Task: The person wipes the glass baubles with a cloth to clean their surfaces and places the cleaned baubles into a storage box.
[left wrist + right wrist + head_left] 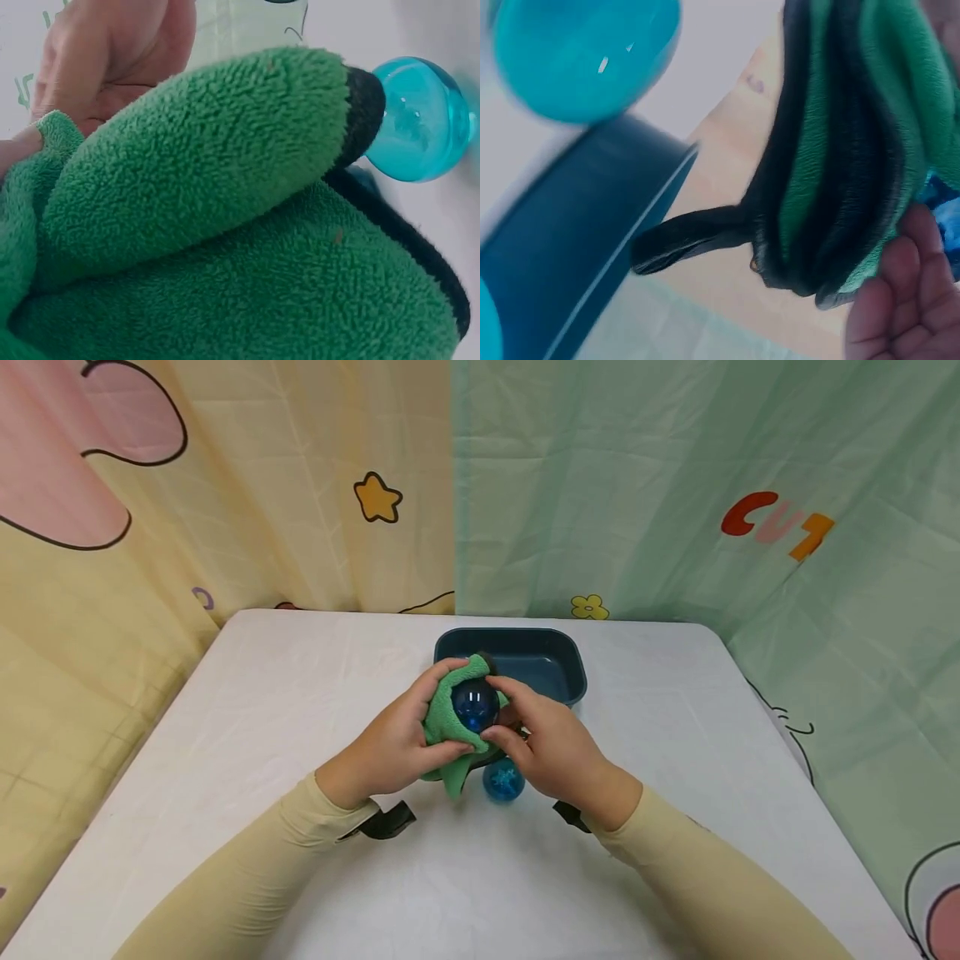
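Note:
Over the middle of the table, my left hand point(386, 747) grips a green towel point(444, 720) with dark edging, bunched round a dark blue see-through ball point(476, 705). My right hand point(558, 743) pinches that ball between thumb and fingers from the right. The towel point(202, 150) fills most of the left wrist view. In the right wrist view its dark hanging loop point(694, 232) sticks out, and part of the ball point(949, 225) shows beside my fingers point(896, 300). A lighter blue ball point(503, 780) rests on the table below my hands.
Behind my hands is a dark blue rectangular tub point(536, 664), its near left side hidden by hands and towel. A white cloth covers the table point(645, 677). Printed curtains point(660, 485) hang along the back and sides. A cyan edge point(487, 330) shows at the right wrist view's left.

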A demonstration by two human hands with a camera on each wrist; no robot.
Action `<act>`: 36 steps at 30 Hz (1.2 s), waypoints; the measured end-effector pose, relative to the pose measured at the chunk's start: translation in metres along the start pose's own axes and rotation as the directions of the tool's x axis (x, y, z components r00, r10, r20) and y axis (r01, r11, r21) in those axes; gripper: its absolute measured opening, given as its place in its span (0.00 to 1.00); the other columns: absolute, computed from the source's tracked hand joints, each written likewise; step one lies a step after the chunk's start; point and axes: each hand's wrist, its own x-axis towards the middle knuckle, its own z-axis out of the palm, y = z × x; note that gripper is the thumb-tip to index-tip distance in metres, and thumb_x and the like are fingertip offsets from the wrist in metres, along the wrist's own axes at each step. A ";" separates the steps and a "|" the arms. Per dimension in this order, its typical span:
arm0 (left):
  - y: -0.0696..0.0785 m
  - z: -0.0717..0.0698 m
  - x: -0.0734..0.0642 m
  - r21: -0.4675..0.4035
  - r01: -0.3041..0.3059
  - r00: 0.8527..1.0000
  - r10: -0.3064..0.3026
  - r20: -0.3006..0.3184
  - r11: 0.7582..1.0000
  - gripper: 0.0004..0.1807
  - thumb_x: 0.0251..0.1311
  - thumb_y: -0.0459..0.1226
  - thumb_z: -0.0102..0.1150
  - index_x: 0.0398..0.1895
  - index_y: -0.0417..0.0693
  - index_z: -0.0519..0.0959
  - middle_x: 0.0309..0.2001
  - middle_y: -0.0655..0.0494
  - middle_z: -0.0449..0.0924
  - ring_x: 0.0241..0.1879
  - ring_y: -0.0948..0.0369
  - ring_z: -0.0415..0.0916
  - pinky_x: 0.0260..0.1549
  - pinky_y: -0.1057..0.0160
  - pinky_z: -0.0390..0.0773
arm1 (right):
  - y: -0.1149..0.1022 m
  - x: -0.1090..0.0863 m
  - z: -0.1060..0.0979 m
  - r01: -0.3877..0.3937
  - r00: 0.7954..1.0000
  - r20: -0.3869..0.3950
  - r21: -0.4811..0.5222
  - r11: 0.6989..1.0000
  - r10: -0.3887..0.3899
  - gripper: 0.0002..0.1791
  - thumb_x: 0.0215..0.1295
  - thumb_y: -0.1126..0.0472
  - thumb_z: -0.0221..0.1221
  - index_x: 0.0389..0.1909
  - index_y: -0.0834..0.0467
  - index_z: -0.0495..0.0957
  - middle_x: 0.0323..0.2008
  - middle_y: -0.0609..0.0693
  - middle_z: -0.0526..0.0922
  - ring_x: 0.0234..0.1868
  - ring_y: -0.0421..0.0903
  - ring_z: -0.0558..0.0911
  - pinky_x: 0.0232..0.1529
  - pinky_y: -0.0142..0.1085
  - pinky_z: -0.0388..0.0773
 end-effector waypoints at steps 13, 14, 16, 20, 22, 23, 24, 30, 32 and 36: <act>-0.003 -0.002 0.001 0.041 0.006 1.000 -0.005 -0.018 0.999 0.48 0.60 0.27 0.73 0.80 0.47 0.57 0.71 0.47 0.71 0.62 0.53 0.76 0.60 0.61 0.80 | 0.000 0.002 0.001 0.044 0.998 0.041 0.037 0.998 -0.046 0.32 0.73 0.69 0.62 0.75 0.62 0.64 0.48 0.56 0.85 0.46 0.49 0.85 0.49 0.43 0.87; -0.003 -0.002 0.001 0.040 0.003 1.000 -0.002 -0.012 0.999 0.48 0.60 0.27 0.73 0.80 0.46 0.56 0.71 0.47 0.70 0.62 0.53 0.75 0.60 0.61 0.80 | 0.000 0.002 0.001 0.049 0.998 0.036 0.018 0.999 -0.050 0.31 0.74 0.70 0.62 0.74 0.62 0.66 0.48 0.57 0.85 0.46 0.49 0.85 0.48 0.43 0.87; -0.003 -0.002 0.002 0.036 -0.004 1.000 0.004 -0.002 0.999 0.48 0.61 0.27 0.73 0.81 0.46 0.56 0.72 0.47 0.70 0.63 0.53 0.75 0.61 0.61 0.79 | 0.000 0.002 0.002 0.042 0.999 0.024 -0.006 0.999 -0.042 0.30 0.74 0.69 0.62 0.74 0.63 0.66 0.47 0.56 0.86 0.45 0.49 0.85 0.47 0.42 0.87; -0.003 -0.002 0.002 0.031 -0.011 1.000 0.011 0.007 0.999 0.48 0.61 0.28 0.73 0.81 0.46 0.56 0.73 0.48 0.69 0.63 0.53 0.75 0.62 0.62 0.78 | -0.001 0.001 0.003 -0.014 1.000 0.023 0.026 1.000 0.013 0.32 0.73 0.64 0.65 0.73 0.65 0.64 0.42 0.54 0.88 0.41 0.46 0.87 0.43 0.39 0.87; -0.003 -0.001 0.001 0.031 -0.011 1.000 0.010 0.013 0.999 0.48 0.61 0.28 0.73 0.81 0.46 0.56 0.73 0.48 0.69 0.63 0.54 0.75 0.62 0.62 0.78 | -0.001 0.000 0.004 -0.046 0.999 0.029 0.052 0.998 0.045 0.33 0.73 0.62 0.65 0.72 0.66 0.64 0.40 0.52 0.88 0.39 0.44 0.86 0.42 0.39 0.87; -0.004 -0.001 0.001 0.030 -0.009 1.000 0.009 0.017 0.999 0.48 0.61 0.28 0.73 0.81 0.45 0.56 0.74 0.48 0.69 0.63 0.54 0.75 0.62 0.63 0.78 | -0.001 -0.001 0.004 -0.059 0.998 0.032 0.063 0.996 0.057 0.33 0.73 0.61 0.65 0.72 0.67 0.64 0.40 0.52 0.88 0.39 0.44 0.85 0.42 0.39 0.86; -0.004 -0.001 0.001 0.031 -0.008 1.000 0.008 0.021 0.999 0.48 0.61 0.28 0.73 0.81 0.45 0.56 0.74 0.48 0.69 0.63 0.54 0.75 0.62 0.63 0.77 | -0.001 -0.001 0.004 -0.069 0.997 0.035 0.072 0.995 0.066 0.32 0.74 0.60 0.65 0.72 0.67 0.64 0.40 0.51 0.88 0.39 0.43 0.85 0.43 0.39 0.86; -0.004 -0.003 0.000 0.037 -0.008 1.000 0.007 0.005 0.999 0.49 0.60 0.28 0.74 0.81 0.47 0.57 0.73 0.48 0.70 0.62 0.53 0.76 0.61 0.63 0.78 | 0.000 -0.003 0.004 -0.002 0.998 0.060 0.056 0.998 -0.001 0.35 0.73 0.66 0.64 0.76 0.63 0.61 0.48 0.54 0.86 0.47 0.47 0.86 0.50 0.43 0.87; -0.003 -0.003 -0.001 0.027 -0.010 1.000 0.010 0.012 1.000 0.49 0.60 0.28 0.74 0.81 0.47 0.56 0.73 0.47 0.70 0.62 0.53 0.75 0.60 0.63 0.78 | 0.001 -0.004 0.004 0.041 0.998 0.045 -0.018 0.999 -0.040 0.35 0.71 0.67 0.66 0.75 0.62 0.63 0.47 0.55 0.85 0.46 0.48 0.85 0.48 0.41 0.86; -0.002 -0.003 -0.001 0.013 -0.023 0.999 0.023 0.033 1.000 0.48 0.62 0.28 0.72 0.81 0.46 0.55 0.74 0.47 0.68 0.64 0.53 0.75 0.62 0.64 0.78 | 0.000 -0.003 0.004 0.055 0.998 -0.007 -0.105 0.993 -0.056 0.33 0.69 0.63 0.69 0.71 0.63 0.69 0.42 0.54 0.86 0.42 0.48 0.84 0.42 0.40 0.84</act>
